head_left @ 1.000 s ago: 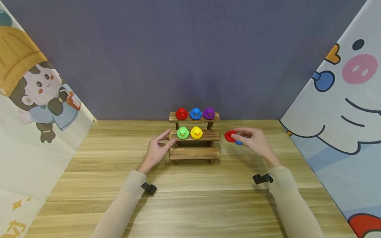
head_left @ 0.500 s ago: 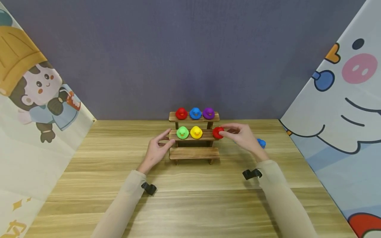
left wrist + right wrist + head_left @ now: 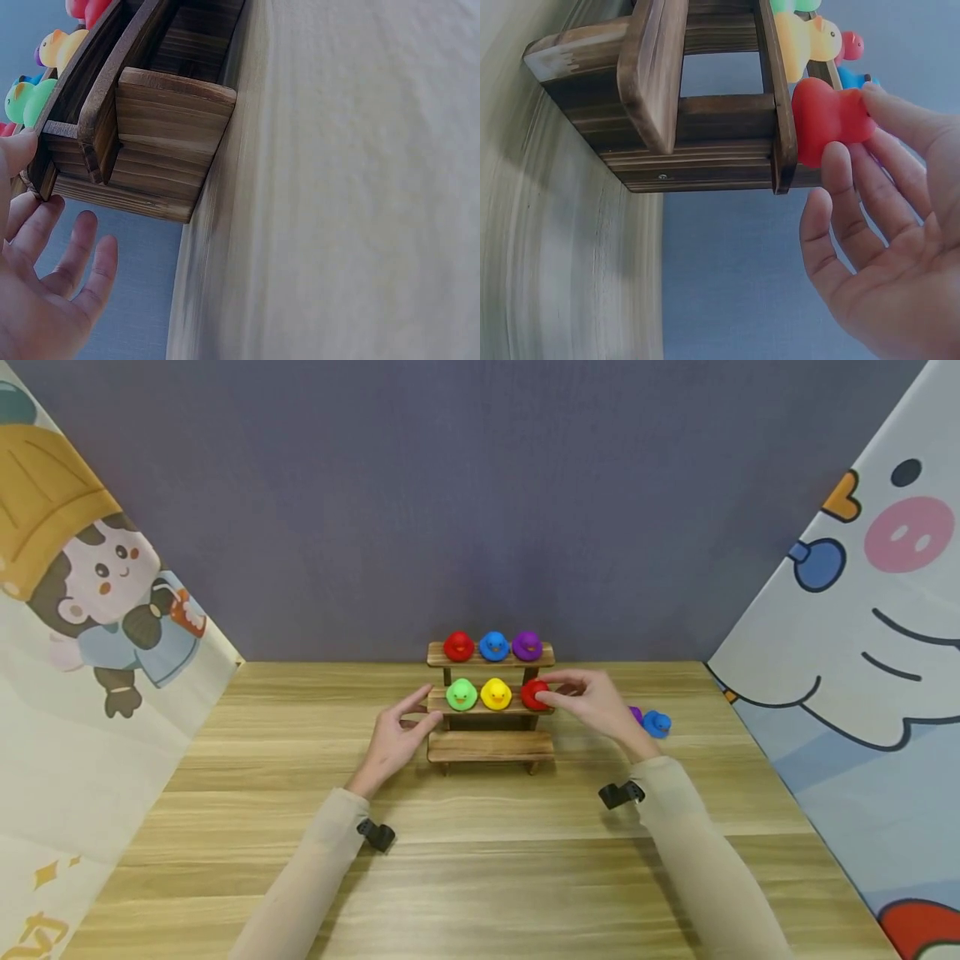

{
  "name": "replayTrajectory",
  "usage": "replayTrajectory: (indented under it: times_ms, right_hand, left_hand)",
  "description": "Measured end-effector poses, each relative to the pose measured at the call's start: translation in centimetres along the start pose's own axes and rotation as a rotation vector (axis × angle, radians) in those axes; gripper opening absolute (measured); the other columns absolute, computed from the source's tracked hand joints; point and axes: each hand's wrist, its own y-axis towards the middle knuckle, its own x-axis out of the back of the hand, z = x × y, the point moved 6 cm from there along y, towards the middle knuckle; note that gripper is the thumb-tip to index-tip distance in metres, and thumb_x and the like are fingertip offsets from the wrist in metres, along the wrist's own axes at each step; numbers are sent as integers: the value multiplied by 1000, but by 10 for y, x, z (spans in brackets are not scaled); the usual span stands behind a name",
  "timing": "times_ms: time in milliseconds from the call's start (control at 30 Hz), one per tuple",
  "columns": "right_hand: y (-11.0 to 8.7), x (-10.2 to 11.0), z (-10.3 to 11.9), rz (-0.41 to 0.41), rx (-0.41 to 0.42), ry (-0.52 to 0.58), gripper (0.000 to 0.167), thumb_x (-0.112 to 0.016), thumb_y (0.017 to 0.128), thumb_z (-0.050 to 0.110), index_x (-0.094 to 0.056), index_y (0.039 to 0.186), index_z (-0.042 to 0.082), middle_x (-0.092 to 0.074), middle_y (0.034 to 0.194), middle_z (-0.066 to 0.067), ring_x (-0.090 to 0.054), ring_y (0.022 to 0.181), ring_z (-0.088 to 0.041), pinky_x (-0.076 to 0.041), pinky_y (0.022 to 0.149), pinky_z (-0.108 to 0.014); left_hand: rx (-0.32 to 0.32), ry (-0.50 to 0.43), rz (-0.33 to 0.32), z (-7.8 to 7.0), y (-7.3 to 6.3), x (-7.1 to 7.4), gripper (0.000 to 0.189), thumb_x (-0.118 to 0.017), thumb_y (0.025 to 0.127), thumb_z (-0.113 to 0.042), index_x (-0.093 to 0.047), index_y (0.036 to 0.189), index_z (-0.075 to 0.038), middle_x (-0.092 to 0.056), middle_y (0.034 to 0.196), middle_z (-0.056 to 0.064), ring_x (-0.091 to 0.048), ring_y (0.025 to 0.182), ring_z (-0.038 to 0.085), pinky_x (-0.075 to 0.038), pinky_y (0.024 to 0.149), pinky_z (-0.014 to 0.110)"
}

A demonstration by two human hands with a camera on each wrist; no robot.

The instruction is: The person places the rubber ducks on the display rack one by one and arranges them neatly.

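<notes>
A three-tier wooden display stand [image 3: 491, 746] stands on the table near the back wall. My right hand [image 3: 592, 700] pinches a red rubber duck [image 3: 826, 124] between thumb and fingers at the right end of the middle tier. Left of it on that tier sit a green duck [image 3: 461, 695] and a yellow duck [image 3: 496, 694]. Another red duck [image 3: 459, 647], a blue duck [image 3: 494, 647] and a purple duck [image 3: 527, 647] line the top tier. With thumb and forefinger, my left hand [image 3: 396, 737] holds the middle tier's left end; its other fingers spread loosely.
On the table right of the stand lie a second blue duck [image 3: 657, 724] and a second purple duck [image 3: 636, 714], the latter partly behind my right wrist. A grey wall [image 3: 480, 510] rises behind, with cartoon-printed panels at both sides.
My right hand has carried the red duck leftward from beside the stand onto the middle tier, next to the yellow duck. The blue and purple ducks came into view behind it. My left hand stayed put.
</notes>
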Motion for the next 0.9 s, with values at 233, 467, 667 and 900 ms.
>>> replayTrajectory:
  times_ms: [233,467,667,900]
  right_hand:
    - [4,-5,3,19,4,11,39,-82,96,32,-78,129,12,-78,125,-13,-75,94,-27,-59,81,-32]
    - [4,-7,1,24,5,15,39,-83,95,32,-78,129,14,-78,125,-10,-74,91,-22,-59,73,-29]
    - [4,-7,1,26,5,11,38,-82,95,32,-78,129,14,-78,125,-10,-74,91,-22,-57,71,-29]
    - [2,0,1,8,43,29,38,-82,96,29,-77,130,13,-76,131,-13,-75,93,-26,-58,73,-27]
  left_hand:
    - [9,-2,2,0,1,0,59,-76,101,-32,-57,156,-21,-62,150,18,-66,122,39,-60,101,55]
    - [-2,3,2,-1,0,-1,59,-76,102,-31,-57,156,-20,-61,152,18,-66,123,36,-60,102,55]
    - [-10,-4,-5,-1,1,-1,58,-76,102,-29,-57,156,-20,-62,152,17,-65,123,36,-60,102,56]
    - [-14,9,-6,-3,0,-1,58,-76,102,-28,-57,156,-19,-62,152,16,-65,123,35,-60,102,55]
